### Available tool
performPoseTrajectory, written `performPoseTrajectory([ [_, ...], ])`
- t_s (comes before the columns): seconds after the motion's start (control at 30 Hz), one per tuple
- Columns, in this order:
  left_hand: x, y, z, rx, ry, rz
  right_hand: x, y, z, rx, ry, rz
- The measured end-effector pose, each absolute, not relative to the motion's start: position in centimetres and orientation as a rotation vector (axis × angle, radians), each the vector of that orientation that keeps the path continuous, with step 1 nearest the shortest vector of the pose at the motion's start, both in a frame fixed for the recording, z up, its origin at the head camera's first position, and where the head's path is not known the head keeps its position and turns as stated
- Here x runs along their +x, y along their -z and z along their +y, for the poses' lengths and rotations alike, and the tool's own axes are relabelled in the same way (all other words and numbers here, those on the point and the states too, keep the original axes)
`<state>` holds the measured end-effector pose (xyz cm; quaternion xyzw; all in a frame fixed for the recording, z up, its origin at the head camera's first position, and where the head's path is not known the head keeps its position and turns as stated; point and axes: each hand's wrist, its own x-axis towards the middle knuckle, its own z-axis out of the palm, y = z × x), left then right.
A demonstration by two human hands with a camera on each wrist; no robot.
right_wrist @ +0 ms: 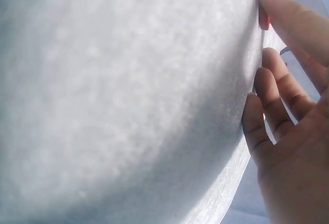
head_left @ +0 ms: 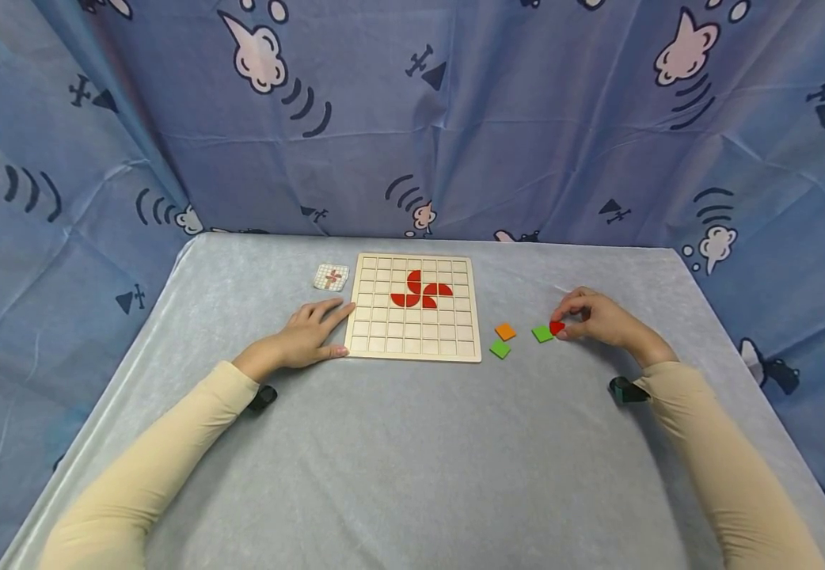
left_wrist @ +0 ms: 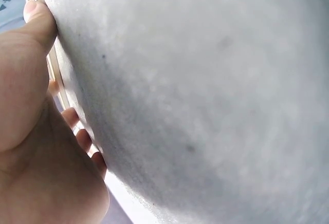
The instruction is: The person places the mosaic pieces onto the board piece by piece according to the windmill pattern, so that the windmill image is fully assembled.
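A light wooden grid board (head_left: 377, 336) lies on the table, with several red quarter-round pieces (head_left: 414, 282) forming a pinwheel on it. My left hand (head_left: 304, 336) rests at the board's left edge, fingers spread, its thumb (left_wrist: 38, 18) at the near left corner. Off to the right, my right hand (head_left: 601, 318) pinches a red piece (head_left: 556, 327) between thumb and index finger. That red piece (right_wrist: 264, 21) is mostly hidden behind the thumb in the right wrist view. A green square tile (head_left: 542, 333) lies right beside it.
Between the board and my right hand lie an orange tile (head_left: 505, 331) and another green tile (head_left: 500, 348). A small card (head_left: 331, 277) with a red pinwheel pattern sits left of the board. A patterned blue curtain (head_left: 370, 182) stands behind the grey-covered table (head_left: 412, 451).
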<state>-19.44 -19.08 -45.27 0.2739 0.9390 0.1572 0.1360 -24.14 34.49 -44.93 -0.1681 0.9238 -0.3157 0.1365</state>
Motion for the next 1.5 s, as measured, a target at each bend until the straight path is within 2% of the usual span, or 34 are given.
performPoseTrajectory([
  [0.53, -20.2, 46.7, -19.5, 0.785, -0.425, 2.716, -23.8, 44.4, 34.2, -0.459, 0.882, 2.695],
  [1.13, -20.0, 46.2, -19.3, 0.757, -0.459, 2.691, -23.2, 44.0, 33.3, -0.49, 0.804, 2.771],
  [1.5, -19.6, 45.3, -19.2, 0.782, -0.458, 2.706, -22.9, 44.3, 33.2, -0.39, 0.753, 2.866],
])
